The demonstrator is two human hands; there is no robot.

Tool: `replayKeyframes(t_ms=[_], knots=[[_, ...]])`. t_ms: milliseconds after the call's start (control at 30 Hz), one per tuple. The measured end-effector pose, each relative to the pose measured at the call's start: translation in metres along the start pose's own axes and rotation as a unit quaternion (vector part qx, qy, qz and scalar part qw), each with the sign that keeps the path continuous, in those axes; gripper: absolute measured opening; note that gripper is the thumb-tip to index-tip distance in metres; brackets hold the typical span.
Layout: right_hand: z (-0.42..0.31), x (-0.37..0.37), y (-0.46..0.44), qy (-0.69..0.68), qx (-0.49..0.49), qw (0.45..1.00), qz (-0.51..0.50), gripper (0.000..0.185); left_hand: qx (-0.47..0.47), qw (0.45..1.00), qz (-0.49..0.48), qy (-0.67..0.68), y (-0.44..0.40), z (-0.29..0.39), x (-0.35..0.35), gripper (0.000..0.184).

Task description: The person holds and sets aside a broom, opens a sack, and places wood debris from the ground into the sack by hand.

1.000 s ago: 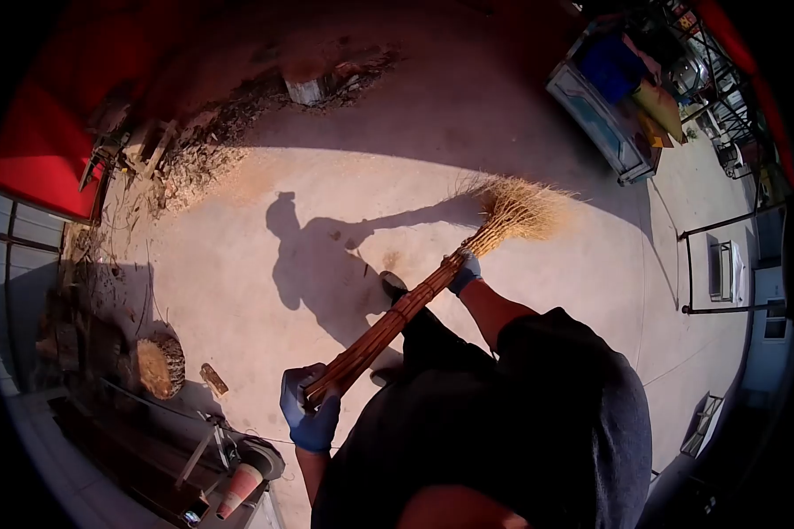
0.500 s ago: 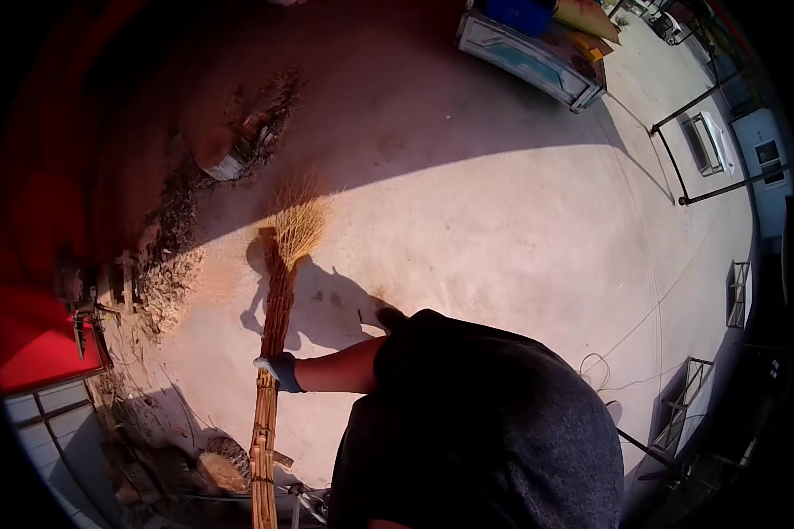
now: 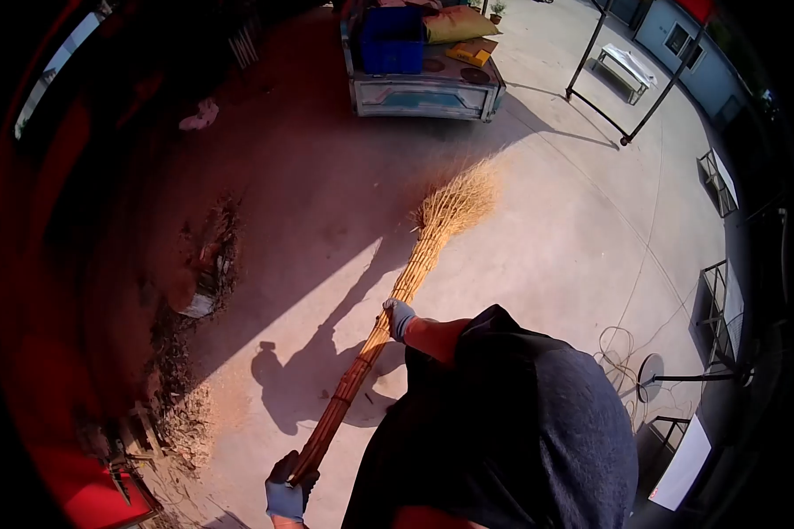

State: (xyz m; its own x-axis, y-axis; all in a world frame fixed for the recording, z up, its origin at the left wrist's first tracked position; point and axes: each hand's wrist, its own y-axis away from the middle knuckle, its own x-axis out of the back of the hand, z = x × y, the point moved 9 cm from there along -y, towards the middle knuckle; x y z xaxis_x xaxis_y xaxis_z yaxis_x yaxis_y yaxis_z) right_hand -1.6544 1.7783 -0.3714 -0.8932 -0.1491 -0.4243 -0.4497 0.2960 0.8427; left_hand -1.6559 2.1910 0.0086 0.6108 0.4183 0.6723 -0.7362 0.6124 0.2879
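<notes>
A long broom (image 3: 353,375) made of bundled twigs slants across the middle of the view. Its splayed bristle head (image 3: 460,204) points up and right over the concrete floor, and its outer tips are blurred. Partway down the handle, my right hand (image 3: 399,319) is closed around the bundle in a grey-blue glove. My left hand (image 3: 287,492), gloved as well, grips the handle's end near the bottom edge. Whether the bristles touch the floor I cannot tell.
A cart bed (image 3: 423,99) at the top carries a blue crate (image 3: 392,41) and a sack (image 3: 460,24). Wood debris (image 3: 185,326) lies along the left. To the right are a loose cable (image 3: 622,353), a round-based stand (image 3: 650,377) and metal frames (image 3: 716,304).
The broom's bristle head has swung to the right and tilted over. My left hand has come into view on the handle's end. The camera view has shifted too.
</notes>
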Motion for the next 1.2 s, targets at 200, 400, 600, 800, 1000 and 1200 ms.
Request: replayKeyframes(t_ms=[200, 400, 600, 800, 1000, 1200], knots=[[-0.281, 0.100, -0.048, -0.072, 0.128, 0.981, 0.127, 0.012, 0.009, 0.936, -0.297, -0.189, -0.257, 0.157, -0.139, 0.080], [-0.474, 0.204, -0.124, -0.086, 0.191, 0.963, 0.171, 0.015, -0.159, 0.910, -0.303, -0.234, -0.456, 0.255, -0.265, 0.078], [-0.683, 0.252, -0.098, -0.249, 0.310, 0.914, 0.078, 0.015, -0.122, 0.899, -0.355, -0.227, -0.567, 0.477, -0.312, 0.080], [-0.844, 0.286, -0.096, -0.304, 0.300, 0.903, 0.038, 0.029, -0.174, 0.897, -0.338, -0.226, -0.627, 0.637, -0.405, 0.079], [-0.860, 0.305, -0.239, -0.123, 0.170, 0.972, 0.101, 0.026, 0.008, 0.924, -0.328, -0.198, -0.624, 0.632, -0.484, 0.074], [-0.650, 0.221, -0.214, 0.141, -0.010, 0.982, 0.125, 0.023, 0.244, 0.927, -0.236, -0.157, -0.453, 0.554, -0.497, 0.083]])
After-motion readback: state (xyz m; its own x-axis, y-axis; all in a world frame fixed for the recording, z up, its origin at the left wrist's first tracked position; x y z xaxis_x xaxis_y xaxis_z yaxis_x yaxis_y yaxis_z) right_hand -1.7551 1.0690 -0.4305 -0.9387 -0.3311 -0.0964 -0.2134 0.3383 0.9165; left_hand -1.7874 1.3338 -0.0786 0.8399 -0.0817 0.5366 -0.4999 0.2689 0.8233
